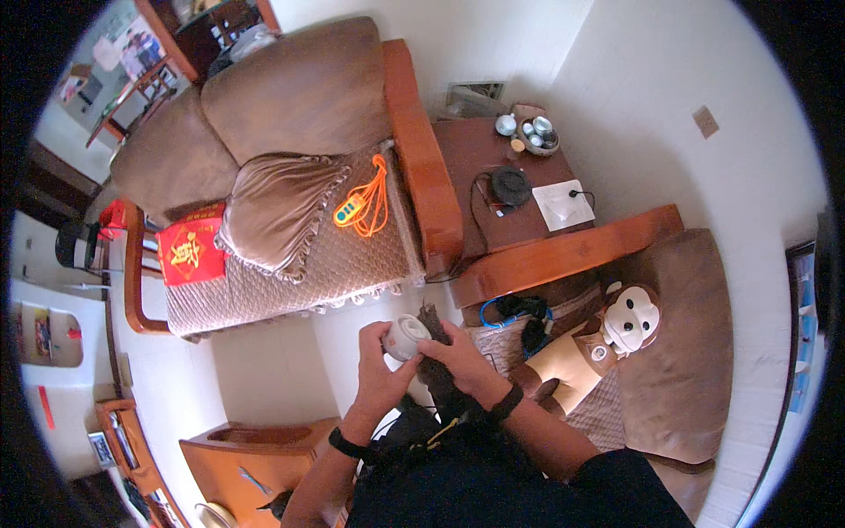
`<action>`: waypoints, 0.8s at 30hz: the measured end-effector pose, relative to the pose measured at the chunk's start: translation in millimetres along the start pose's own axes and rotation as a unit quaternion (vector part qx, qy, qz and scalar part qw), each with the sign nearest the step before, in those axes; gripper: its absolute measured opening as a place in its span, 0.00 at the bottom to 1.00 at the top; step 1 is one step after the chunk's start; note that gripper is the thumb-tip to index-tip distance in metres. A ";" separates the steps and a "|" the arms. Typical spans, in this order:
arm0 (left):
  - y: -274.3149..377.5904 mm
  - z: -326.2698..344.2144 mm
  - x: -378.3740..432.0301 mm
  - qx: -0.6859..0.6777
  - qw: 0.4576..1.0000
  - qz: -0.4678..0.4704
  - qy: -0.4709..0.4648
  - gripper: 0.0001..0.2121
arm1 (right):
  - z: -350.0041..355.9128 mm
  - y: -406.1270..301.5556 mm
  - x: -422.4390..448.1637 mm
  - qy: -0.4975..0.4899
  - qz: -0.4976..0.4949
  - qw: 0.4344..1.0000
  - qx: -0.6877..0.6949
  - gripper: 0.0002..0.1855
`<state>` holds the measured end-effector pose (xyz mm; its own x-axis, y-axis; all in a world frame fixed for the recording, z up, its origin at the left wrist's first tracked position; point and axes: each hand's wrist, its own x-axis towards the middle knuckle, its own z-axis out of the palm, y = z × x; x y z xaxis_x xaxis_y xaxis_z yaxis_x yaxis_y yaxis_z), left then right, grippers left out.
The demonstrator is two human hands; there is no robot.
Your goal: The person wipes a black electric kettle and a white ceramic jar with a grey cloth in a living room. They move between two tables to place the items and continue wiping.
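My left hand [381,369] grips a small white ceramic pot or lidded cup [400,344] from its left side, with the thumb underneath. A small reddish mark shows on its wall. From the right, my right hand [470,362] holds a crumpled dark grey-brown cloth [436,383], its thumb reaching to the ceramic piece's rim. The cloth hangs down between my forearms, against the pot's right side. Both hands are in front of my body, above the pale floor [350,350]. Black bands circle both wrists.
A brown sofa [290,92] holds a ruffled cushion [277,211], a red cushion [191,247] and an orange power strip [353,208]. The side table [455,152] carries a bowl of teaware [538,137] and a round black device [510,187]. A monkey plush [581,363] lies on the armchair [673,389].
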<state>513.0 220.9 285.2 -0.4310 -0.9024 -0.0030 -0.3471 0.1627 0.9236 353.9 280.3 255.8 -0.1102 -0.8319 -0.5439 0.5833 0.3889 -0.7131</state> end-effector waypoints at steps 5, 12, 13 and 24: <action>-25.0 -36.4 -42.6 0.099 0.991 0.041 0.084 0.32 | 54.2 26.3 -16.6 -0.008 0.009 0.994 -0.112 0.26; -37.9 -98.6 -97.5 -0.238 0.965 -0.101 0.036 0.27 | 103.1 18.3 -39.4 -0.086 -0.058 0.944 -0.315 0.32; -38.3 -107.0 -102.6 -0.262 0.959 -0.100 0.041 0.28 | 115.0 7.5 -47.1 -0.096 -0.095 0.910 -0.392 0.34; 13.1 -163.4 -136.6 -0.321 0.944 -0.049 0.051 0.45 | 168.2 -27.4 -53.1 -0.307 -0.086 0.876 -0.362 0.32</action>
<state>703.4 281.1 360.4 -0.3293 -0.9395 -0.0944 0.2090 -0.1701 0.9630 479.1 247.2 378.6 0.4370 -0.8726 -0.2180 -0.0864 0.2005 -0.9759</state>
